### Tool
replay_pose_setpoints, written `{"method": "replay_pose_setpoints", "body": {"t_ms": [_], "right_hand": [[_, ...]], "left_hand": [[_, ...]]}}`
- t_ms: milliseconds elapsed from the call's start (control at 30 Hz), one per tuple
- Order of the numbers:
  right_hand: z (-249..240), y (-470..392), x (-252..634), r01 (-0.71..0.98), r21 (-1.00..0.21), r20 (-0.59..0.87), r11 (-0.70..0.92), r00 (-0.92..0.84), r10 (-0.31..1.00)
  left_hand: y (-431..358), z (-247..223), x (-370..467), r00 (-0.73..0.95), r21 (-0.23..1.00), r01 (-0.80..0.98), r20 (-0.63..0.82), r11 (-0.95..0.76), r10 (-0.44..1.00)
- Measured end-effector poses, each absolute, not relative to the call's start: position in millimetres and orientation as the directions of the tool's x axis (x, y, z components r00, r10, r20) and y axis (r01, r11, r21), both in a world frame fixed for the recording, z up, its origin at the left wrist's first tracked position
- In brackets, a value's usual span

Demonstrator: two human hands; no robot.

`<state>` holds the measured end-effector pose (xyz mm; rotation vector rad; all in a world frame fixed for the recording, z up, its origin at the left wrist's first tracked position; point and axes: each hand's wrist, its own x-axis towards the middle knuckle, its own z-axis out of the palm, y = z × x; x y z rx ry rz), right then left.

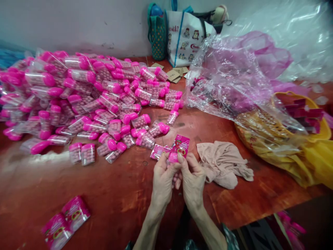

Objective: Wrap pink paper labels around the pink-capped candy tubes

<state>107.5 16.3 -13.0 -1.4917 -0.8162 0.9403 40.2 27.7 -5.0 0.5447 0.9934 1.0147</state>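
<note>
1. In the head view, both hands are meeting near the table's middle. The left hand (161,178) and right hand (193,180) are pinching a pink card (181,143) and a tub (177,177) of pink balls between their fingers, both grips closed.
2. The card is standing above the fingertips; the tub is showing partly between the hands.
3. Small packs (159,152) are lying just left of the card, and a cloth (225,163) is lying just right of the right hand.
4. A pile (85,93) of pink-capped tubs is filling the far left, its near edge staying beyond the wrists.
5. Red tabletop (111,194) is stretching between the pile and two packets (66,222) at near left.
6. Clear plastic (229,80) and a yellow bag (281,152) are crowding the right; the table's near right edge is slanting below them.
</note>
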Motion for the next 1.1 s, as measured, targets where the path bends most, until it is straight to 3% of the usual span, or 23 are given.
{"method": "replay_pose_setpoints", "body": {"t_ms": [200, 533, 667, 967, 1100], "right_hand": [[-18.9, 8.7, 94.9, 0.024, -0.995, -0.077, -0.095, 0.407, 0.910], [-1.4, 23.9, 117.4, 0.001, -0.999, -0.038, -0.041, 0.348, 0.937], [-2.1, 20.9, 114.6, 0.006, -0.998, -0.064, -0.070, 0.331, 0.942], [-8.3, 10.4, 112.9, 0.127, -0.992, 0.018, -0.022, 0.308, 0.951], [-4.6, 1.3, 111.6, 0.295, -0.955, 0.126, 0.017, 0.354, 0.927]], "left_hand": [[31.8, -5.7, 37.7, -0.014, 0.784, -0.493, -0.440, 0.376, 0.898], [34.3, 4.1, 39.6, 0.071, 0.721, -0.543, -0.472, 0.431, 0.879], [32.4, 1.8, 42.3, 0.021, 0.740, -0.546, -0.458, 0.394, 0.889], [30.6, 0.0, 42.3, -0.066, 0.739, -0.575, -0.471, 0.353, 0.880], [32.9, 1.1, 38.9, -0.134, 0.714, -0.647, -0.452, 0.267, 0.882]]}}
